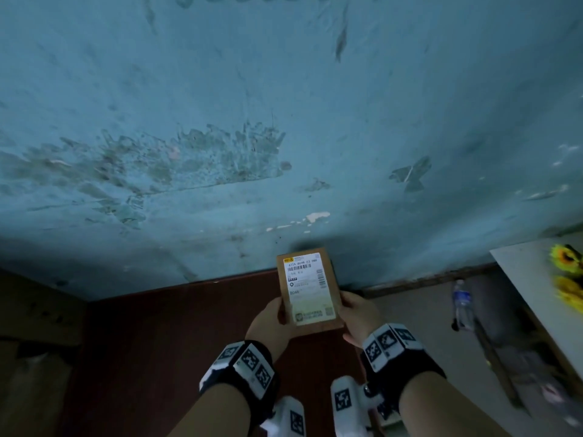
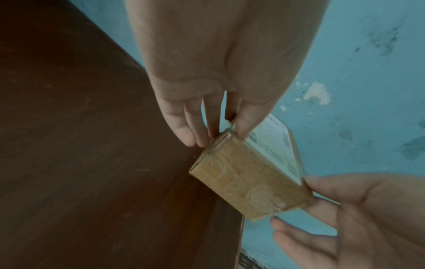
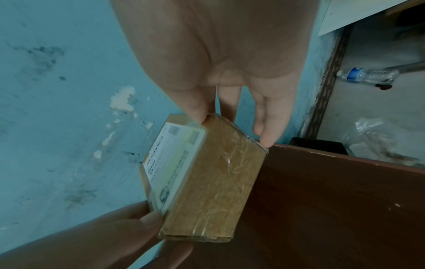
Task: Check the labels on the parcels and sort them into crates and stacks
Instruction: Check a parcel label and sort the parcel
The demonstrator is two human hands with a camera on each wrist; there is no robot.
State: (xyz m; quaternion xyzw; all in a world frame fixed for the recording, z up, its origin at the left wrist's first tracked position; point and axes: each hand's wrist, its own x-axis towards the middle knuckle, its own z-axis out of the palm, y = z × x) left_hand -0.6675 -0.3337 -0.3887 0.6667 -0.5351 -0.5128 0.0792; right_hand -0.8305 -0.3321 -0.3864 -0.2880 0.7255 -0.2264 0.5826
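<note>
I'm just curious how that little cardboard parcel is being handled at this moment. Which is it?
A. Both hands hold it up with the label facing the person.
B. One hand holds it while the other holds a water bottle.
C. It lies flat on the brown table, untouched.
A: the left hand and right hand each hold a side of the cardboard parcel, its shipping label facing the head camera.

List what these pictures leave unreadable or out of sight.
- Label on the parcel, head view: the small print is too small and blurred to read.
- Parcel underside: faces away in all views.
- Left hand and right hand fingers, head view: hidden behind the parcel.
- Crates and stacks: none shows in any view.
- Yellow flowers, head view: cut off by the right edge.
</note>
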